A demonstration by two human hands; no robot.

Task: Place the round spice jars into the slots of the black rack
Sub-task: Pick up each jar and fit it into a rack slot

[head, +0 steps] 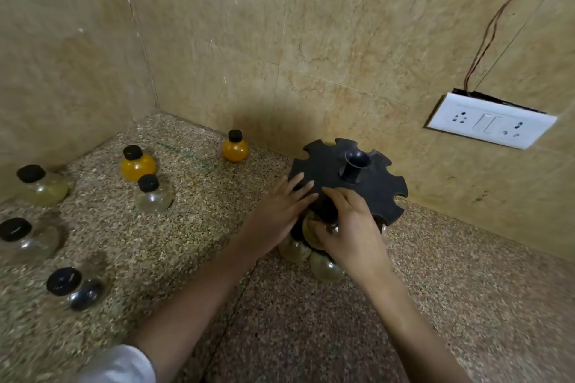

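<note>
Right hand [348,236]: pinching a jar [311,228], seating it under the black rack [348,179]
Left hand [280,211]: spread, steadying
Next: loose jars [152,194] are waiting

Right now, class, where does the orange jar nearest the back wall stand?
In the head view, the orange jar stands on the counter against the back wall, left of the black rack and apart from the other loose jars.

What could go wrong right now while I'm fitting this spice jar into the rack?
The black notched plastic rack could tip; only the left hand steadies its disc. The right hand hides the round glass jar, so it may miss its slot. Hanging jars below could be knocked loose.
</note>
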